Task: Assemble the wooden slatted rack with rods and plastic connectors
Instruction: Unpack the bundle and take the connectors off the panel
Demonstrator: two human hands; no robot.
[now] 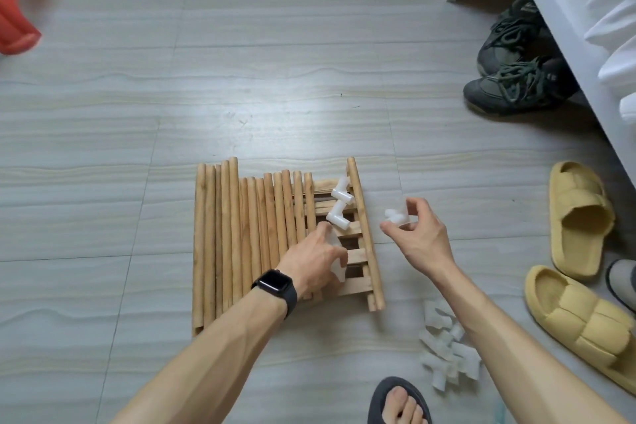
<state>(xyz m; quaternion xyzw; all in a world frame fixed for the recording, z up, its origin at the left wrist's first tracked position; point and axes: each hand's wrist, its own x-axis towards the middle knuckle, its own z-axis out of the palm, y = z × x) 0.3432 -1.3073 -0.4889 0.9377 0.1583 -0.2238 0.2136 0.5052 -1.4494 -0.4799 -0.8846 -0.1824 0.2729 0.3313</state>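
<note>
Several wooden rods lie side by side on the floor, partly on top of a wooden slatted panel. Two white plastic connectors rest on the panel's upper slats. My left hand, with a black watch on its wrist, reaches onto the panel and holds white plastic connectors under its curled fingers. Just right of the panel, my right hand pinches another white connector above the floor. A pile of more white connectors lies on the floor under my right forearm.
Yellow slippers and dark sneakers lie at the right beside a white furniture frame. A red plastic stool stands at the top left. My foot in a dark sandal is at the bottom edge.
</note>
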